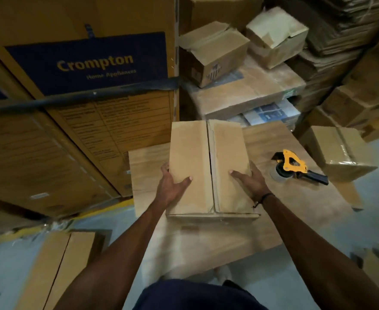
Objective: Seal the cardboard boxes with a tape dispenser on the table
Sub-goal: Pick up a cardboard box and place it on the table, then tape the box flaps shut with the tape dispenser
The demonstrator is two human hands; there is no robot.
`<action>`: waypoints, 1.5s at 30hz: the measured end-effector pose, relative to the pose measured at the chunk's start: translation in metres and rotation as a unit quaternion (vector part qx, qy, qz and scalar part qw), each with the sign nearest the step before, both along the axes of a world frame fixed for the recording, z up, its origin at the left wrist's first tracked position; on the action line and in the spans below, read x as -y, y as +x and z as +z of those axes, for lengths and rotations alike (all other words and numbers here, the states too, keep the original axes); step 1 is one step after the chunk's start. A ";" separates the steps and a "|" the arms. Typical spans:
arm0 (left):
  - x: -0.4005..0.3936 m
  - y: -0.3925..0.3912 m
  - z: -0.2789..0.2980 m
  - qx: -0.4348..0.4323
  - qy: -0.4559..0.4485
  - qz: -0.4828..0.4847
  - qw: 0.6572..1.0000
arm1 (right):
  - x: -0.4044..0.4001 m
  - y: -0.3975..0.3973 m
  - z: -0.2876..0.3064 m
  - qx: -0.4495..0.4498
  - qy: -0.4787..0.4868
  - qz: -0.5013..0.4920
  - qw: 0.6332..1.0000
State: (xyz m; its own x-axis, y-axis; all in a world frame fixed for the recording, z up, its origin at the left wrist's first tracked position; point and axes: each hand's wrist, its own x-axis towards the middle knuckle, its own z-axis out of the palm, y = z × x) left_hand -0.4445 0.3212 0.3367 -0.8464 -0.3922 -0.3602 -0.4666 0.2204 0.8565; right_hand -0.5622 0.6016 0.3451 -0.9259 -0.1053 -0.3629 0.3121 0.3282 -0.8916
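Note:
A plain cardboard box [197, 153] sits on the wooden table [300, 202], its two top flaps folded down with an open seam along the middle. My left hand [172, 186] grips its left side, thumb laid across the top flap. My right hand [251, 182] grips the right side the same way, thumb on the right flap. A yellow and black tape dispenser [296, 167] lies on the table to the right of the box, handle pointing right, untouched.
A tall Crompton carton [83, 86] stands at the left. A taped box [340, 151] sits past the table's right edge. Open boxes [213, 52] and flat cardboard stacks fill the shelves behind. Another carton [61, 265] lies on the floor at lower left.

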 end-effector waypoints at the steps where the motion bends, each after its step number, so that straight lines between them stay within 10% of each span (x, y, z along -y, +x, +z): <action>1: -0.009 -0.002 -0.002 0.014 -0.005 0.006 1.000 | -0.003 -0.011 -0.001 0.007 0.007 0.014 1.000; 22: -0.132 -0.034 0.000 0.278 -0.184 0.057 0.941 | 0.020 -0.051 -0.005 0.001 0.362 0.190 0.913; 34: -0.065 0.009 0.012 0.048 0.153 0.026 0.987 | 0.018 -0.056 0.007 0.041 0.327 0.218 0.918; 40: -0.066 -0.012 0.005 0.123 0.026 0.008 0.992 | -0.024 -0.069 0.009 0.068 0.100 0.189 0.974; 45: -0.079 -0.034 0.003 0.164 -0.142 -0.077 0.973 | -0.037 -0.025 0.013 0.094 0.104 0.100 0.985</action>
State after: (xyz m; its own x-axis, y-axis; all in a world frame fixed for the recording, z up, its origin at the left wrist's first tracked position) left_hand -0.4784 0.4002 0.3400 -0.7610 -0.3937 -0.5157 -0.6472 0.5152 0.5618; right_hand -0.5872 0.6386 0.3577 -0.8079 -0.1849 -0.5595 0.3759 0.5695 -0.7310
